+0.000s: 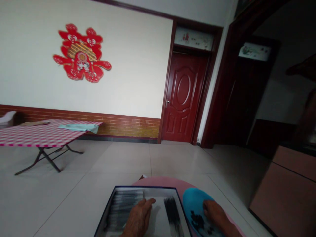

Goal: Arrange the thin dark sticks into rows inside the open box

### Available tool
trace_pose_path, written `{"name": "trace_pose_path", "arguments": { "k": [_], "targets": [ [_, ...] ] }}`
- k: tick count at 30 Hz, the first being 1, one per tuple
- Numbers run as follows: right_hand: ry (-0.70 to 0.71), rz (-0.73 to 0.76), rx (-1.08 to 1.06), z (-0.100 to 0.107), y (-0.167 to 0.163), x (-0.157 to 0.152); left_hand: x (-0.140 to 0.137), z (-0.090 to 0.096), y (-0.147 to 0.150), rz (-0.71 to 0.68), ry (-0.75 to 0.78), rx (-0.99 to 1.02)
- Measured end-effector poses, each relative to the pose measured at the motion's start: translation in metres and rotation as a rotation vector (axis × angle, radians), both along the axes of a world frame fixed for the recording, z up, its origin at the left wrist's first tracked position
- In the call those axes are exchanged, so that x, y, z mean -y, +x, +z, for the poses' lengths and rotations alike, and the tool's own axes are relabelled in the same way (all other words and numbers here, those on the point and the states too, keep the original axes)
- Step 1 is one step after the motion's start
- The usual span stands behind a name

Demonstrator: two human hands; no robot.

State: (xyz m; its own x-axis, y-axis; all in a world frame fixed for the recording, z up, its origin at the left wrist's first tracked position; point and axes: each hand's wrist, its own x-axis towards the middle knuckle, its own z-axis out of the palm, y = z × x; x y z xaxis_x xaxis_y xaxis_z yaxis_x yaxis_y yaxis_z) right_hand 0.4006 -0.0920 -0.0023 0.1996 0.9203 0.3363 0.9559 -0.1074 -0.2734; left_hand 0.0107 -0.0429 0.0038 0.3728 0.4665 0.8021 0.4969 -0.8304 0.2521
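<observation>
My left hand (pixel 140 217) hovers over or rests in a shallow white tray (pixel 158 210) with a dark blue rim, its fingers stretched forward and apart. Beneath and beside it on the left lies a row of slim, greyish, pen-like sticks (pixel 123 207), blurred. A bundle of thin black sticks (pixel 172 210) lies along the tray's right side. My right hand (pixel 214 212) is inside a blue bowl (pixel 191 197), fingers curled together; whatever is between them is hidden. Small black pieces (pixel 197 221) lie in the bowl just left of that hand.
Tray and bowl stand on a round pink table (pixel 170 181). A folding table (pixel 46 135) with a checked cover and a pale green cloth (pixel 79 127) is at the left. A brown cabinet (pixel 283 184) stands at the right. Tiled floor (pixel 118 158) leads to a red door (pixel 184 95).
</observation>
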Motion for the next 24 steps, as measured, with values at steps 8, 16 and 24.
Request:
{"name": "trace_pose_path", "arguments": {
  "k": [8, 16, 24],
  "targets": [
    [-0.051, 0.048, -0.075, 0.016, -0.006, -0.011, -0.001, -0.008, 0.001, 0.02, -0.021, 0.02],
    [0.002, 0.155, -1.051, 0.07, -0.136, -0.018, 0.0, -0.005, 0.006, 0.046, -0.111, 0.06],
    [-0.054, 0.298, -1.571, 0.053, -0.223, -0.018, 0.0, 0.001, 0.002, 0.078, -0.045, 0.067]
  ]
}}
